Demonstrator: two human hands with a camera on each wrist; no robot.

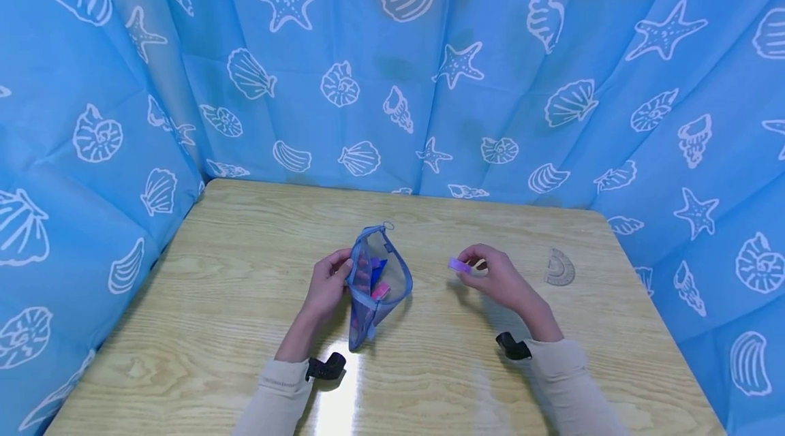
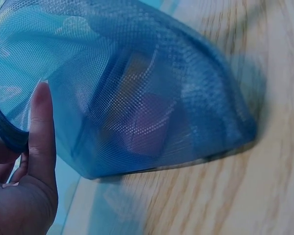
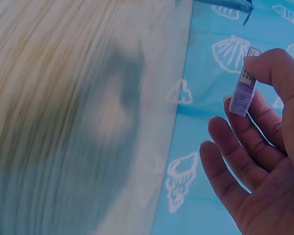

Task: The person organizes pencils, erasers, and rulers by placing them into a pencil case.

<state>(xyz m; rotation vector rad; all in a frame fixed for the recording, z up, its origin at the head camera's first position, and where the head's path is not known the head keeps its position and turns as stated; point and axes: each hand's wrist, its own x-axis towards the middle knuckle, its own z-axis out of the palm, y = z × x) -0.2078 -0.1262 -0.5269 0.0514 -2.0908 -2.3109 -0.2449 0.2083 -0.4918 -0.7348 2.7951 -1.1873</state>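
A blue mesh zip pouch (image 1: 398,279) stands upright on the table with its mouth spread wide. My left hand (image 1: 324,286) pinches its left rim, the thumb (image 2: 41,127) lying against the mesh in the left wrist view. Inside the pouch show a pink block (image 1: 381,291) and a dark blue item (image 1: 378,272); the mesh blurs the rest. To the right of the pouch, my right hand (image 1: 499,278) holds a small purple eraser (image 3: 243,93) with a printed label between thumb and fingers, above the table. Its other fingers spread loosely.
A clear protractor (image 1: 559,268) lies flat on the wooden table (image 1: 202,327), right of my right hand. A blue curtain (image 1: 368,48) with white shells and starfish hangs behind the table and along both sides. Each wrist carries a black camera (image 1: 514,347).
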